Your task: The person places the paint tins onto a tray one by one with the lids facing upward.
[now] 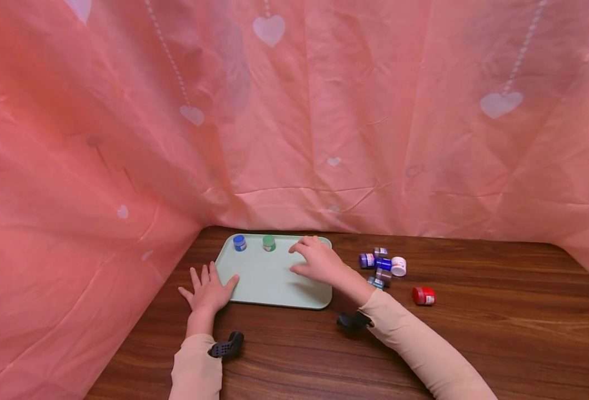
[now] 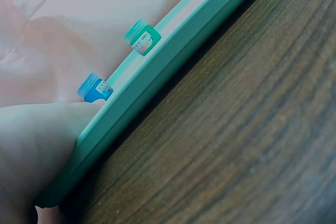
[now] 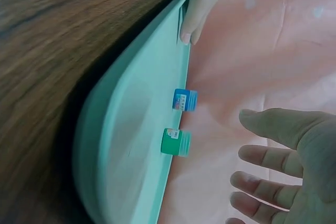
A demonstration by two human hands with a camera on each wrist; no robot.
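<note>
A pale green tray [image 1: 274,283] lies on the wooden table, with a small blue paint jar [image 1: 239,243] and a green paint jar [image 1: 269,243] upright along its far side. My left hand [image 1: 207,290] rests with spread fingers at the tray's left edge, its thumb over the rim. Above the tray's right part hovers my right hand [image 1: 319,261], fingers apart and loosely bent, holding nothing. In the right wrist view the right hand [image 3: 294,166] shows a gap between thumb and fingers, and both jars stand apart from it.
Right of the tray lies a cluster of small jars, among them a purple jar [image 1: 367,260], a white jar [image 1: 398,266] and a brown jar [image 1: 383,276]. A red jar [image 1: 424,296] lies apart, nearer the front. Pink curtain [image 1: 354,139] hangs behind and to the left.
</note>
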